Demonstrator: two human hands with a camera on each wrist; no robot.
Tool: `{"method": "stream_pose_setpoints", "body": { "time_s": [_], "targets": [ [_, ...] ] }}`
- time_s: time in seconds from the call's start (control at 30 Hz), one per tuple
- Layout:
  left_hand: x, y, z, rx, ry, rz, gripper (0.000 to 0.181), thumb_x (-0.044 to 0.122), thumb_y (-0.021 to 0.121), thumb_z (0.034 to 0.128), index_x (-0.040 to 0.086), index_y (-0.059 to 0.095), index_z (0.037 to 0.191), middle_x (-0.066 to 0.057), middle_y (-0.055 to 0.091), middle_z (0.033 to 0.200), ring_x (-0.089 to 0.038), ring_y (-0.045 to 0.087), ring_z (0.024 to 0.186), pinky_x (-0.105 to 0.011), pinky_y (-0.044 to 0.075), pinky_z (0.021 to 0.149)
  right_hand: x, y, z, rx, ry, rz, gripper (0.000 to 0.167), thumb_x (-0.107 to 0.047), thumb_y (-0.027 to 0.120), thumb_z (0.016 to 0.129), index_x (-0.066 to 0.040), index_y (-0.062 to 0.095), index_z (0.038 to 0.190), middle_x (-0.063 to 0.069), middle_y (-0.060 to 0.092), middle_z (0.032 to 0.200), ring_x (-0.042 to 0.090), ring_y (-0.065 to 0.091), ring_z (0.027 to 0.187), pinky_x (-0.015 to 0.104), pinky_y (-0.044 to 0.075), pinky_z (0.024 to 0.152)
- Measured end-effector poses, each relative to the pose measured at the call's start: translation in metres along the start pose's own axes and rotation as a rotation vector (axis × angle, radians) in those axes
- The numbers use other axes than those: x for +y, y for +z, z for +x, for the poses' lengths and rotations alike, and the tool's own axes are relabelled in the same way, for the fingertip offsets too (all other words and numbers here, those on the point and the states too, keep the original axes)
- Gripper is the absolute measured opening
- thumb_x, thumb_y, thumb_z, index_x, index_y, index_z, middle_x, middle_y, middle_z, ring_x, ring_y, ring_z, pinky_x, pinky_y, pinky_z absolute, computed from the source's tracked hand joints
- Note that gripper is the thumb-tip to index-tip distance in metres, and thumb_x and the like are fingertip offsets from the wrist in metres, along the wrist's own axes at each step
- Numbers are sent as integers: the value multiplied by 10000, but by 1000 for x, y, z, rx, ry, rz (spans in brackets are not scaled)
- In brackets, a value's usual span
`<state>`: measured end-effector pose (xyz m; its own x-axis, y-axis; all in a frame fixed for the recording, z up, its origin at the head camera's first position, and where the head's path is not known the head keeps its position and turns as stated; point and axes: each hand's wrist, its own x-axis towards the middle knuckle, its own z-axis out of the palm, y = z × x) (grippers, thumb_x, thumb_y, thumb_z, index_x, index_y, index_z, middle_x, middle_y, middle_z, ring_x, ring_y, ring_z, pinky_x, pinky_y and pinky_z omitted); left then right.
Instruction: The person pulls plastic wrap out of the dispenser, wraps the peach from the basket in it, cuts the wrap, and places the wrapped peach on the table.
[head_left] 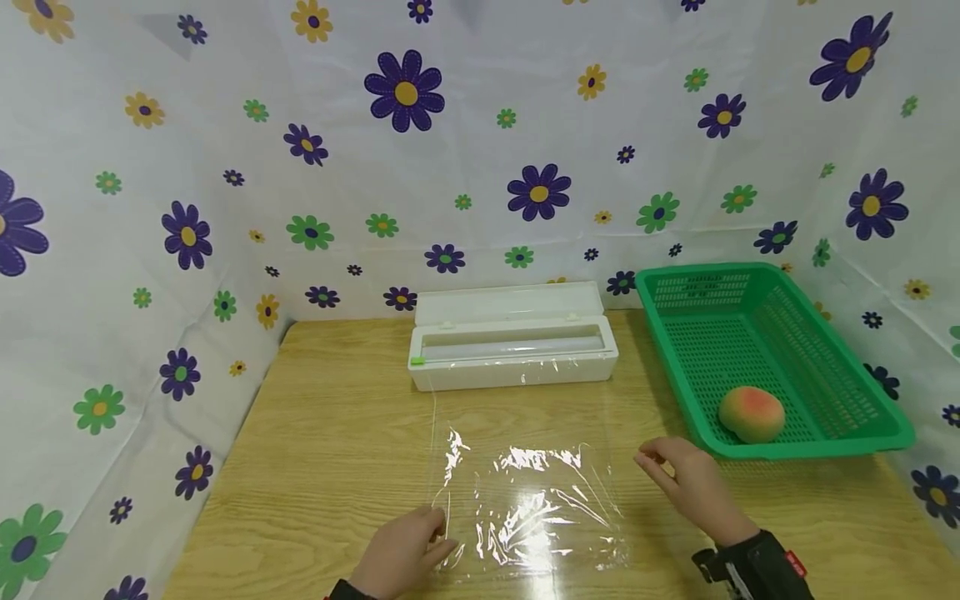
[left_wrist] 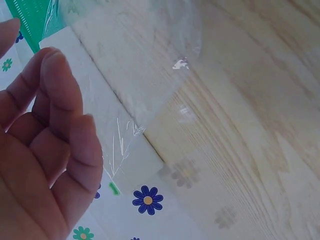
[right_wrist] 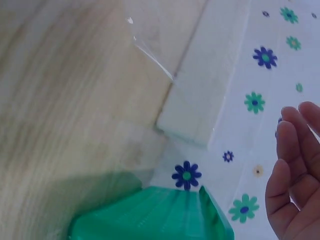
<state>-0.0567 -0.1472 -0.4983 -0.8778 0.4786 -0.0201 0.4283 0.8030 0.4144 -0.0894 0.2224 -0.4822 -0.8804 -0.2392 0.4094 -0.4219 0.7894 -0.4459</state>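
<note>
A sheet of clear plastic wrap [head_left: 525,500] lies across the wooden table, drawn out from a white wrap dispenser [head_left: 517,371] whose lid [head_left: 510,306] stands up at the back. Beside the sheet's near left edge is my left hand [head_left: 405,550], its fingers loosely bent. In the left wrist view the thumb stands apart from the fingers, with nothing held between them. My right hand [head_left: 693,483] hovers between the sheet and a green basket [head_left: 675,367], fingers loosely curled and holding nothing. A peach [head_left: 752,414] sits in the basket's near end.
A green slider [head_left: 417,361] sits at the dispenser's left end. The wooden table [head_left: 315,467] meets a white floral cloth [head_left: 465,150] at the back and sides. The basket stands close to the right side of the cloth.
</note>
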Motion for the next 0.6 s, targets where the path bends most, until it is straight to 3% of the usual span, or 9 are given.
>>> {"method": "stream_pose_setpoints", "body": {
  "time_s": [0.17, 0.3, 0.43, 0.6],
  "targets": [
    [2, -1, 3, -2, -9, -29, 225, 279, 627, 810, 140, 484, 706, 105, 398, 654, -16, 339, 509, -198, 311, 440, 12, -13, 6, 12, 67, 2, 159, -123, 648, 798, -8, 631, 905, 70, 593, 834, 206, 545, 720, 333, 437, 571],
    [3, -1, 6, -11, -9, -42, 222, 277, 627, 811, 138, 488, 708, 106, 402, 659, -14, 345, 519, -194, 319, 448, 26, -25, 9, 44, 75, -9, 187, -179, 632, 819, -21, 623, 918, 87, 582, 846, 213, 537, 736, 379, 431, 593],
    [3, 0, 8, -28, -14, -54, 219, 276, 622, 816, 140, 489, 707, 102, 402, 655, -18, 344, 519, -196, 319, 449, 37, -40, 12, 11, 105, -23, 230, -215, 616, 835, -20, 615, 957, 118, 583, 886, 244, 540, 752, 388, 426, 573],
    [3, 4, 9, -25, -11, -50, 226, 273, 629, 809, 139, 486, 699, 100, 395, 645, -20, 339, 513, -196, 313, 441, 93, -37, 5, -32, 133, 36, 273, -263, 611, 834, -69, 594, 1026, 113, 563, 943, 263, 528, 776, 417, 412, 559]
  ]
}}
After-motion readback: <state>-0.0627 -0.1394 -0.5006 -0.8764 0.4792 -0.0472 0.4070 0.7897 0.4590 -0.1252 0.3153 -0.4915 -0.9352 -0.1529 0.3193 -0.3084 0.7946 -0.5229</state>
